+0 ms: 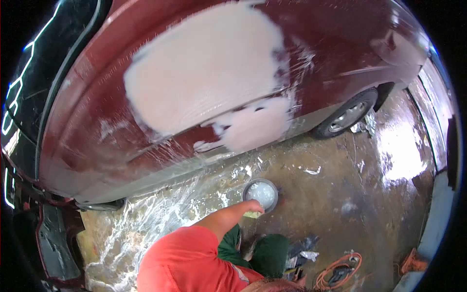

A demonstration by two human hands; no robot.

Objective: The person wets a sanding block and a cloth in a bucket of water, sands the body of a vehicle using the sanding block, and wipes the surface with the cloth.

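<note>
Pale green pad (252,214) | gripped in left hand (255,206), at the bucket's (275,195) near rim | right hand: can't make it out | bucket holds whitish liquid, sits on wet floor (311,194) between green-clad knees (270,250) and car's (335,68) lower edge | orange cable (357,265) coiled right of knees | pale patches (209,73) cover dark red car side

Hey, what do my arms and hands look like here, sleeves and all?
Your left arm wears a short, loose, coral-red sleeve, plain as far as it shows. Below it the arm is bare, with no watch or band visible, and the left hand has no glove. Its nails and any rings are too small to tell. Your right arm can't be clearly made out.
</note>
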